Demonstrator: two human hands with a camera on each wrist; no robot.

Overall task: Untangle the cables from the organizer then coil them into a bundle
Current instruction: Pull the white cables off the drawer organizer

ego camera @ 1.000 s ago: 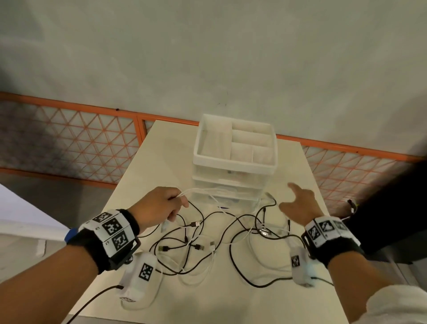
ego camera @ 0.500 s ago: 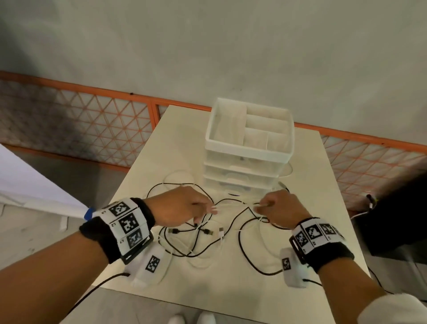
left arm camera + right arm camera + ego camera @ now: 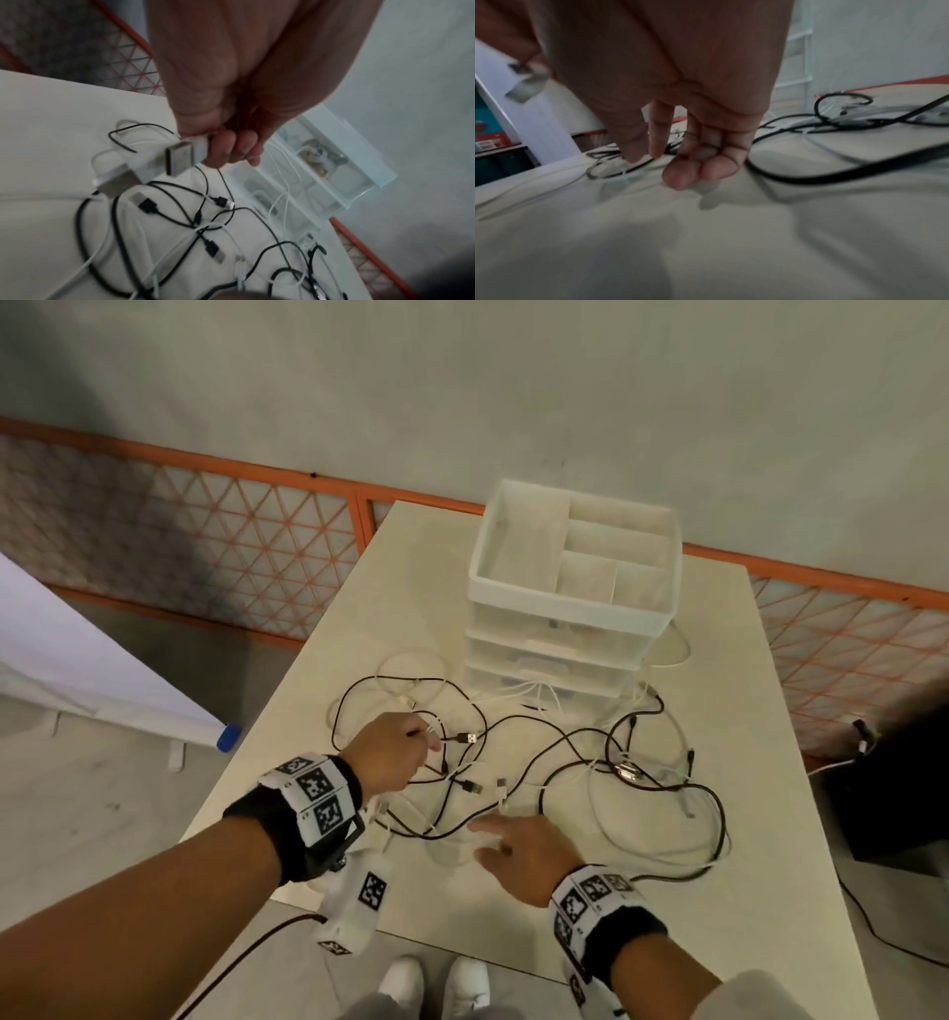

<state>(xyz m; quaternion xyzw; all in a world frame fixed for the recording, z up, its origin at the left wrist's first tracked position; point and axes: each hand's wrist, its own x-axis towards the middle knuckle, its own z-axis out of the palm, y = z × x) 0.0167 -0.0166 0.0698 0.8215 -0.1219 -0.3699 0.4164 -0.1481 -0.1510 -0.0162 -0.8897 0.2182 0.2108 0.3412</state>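
A tangle of black and white cables [image 3: 539, 778] lies spread on the cream table [image 3: 770, 814] in front of the white organizer [image 3: 570, 588]. A few white cables run into its lower clear drawers [image 3: 308, 182]. My left hand [image 3: 429, 742] is over the left part of the tangle. It pinches a white USB plug [image 3: 187, 154] between thumb and curled fingers [image 3: 231, 150], with a second white plug hanging just below. My right hand [image 3: 485, 839] hovers low over the near part of the table. Its fingers [image 3: 680, 174] are loose and hold nothing, beside a thin white cable.
Black USB plugs [image 3: 470, 785] lie loose in the middle of the tangle. An orange mesh fence [image 3: 231, 546] runs behind the table. A black box [image 3: 893, 793] stands off the table's right edge. My white shoes [image 3: 436, 983] show below the near edge.
My right hand let go of the cable near the organizer and drew back toward the near edge, now open. My left hand keeps its grip on the white plug.
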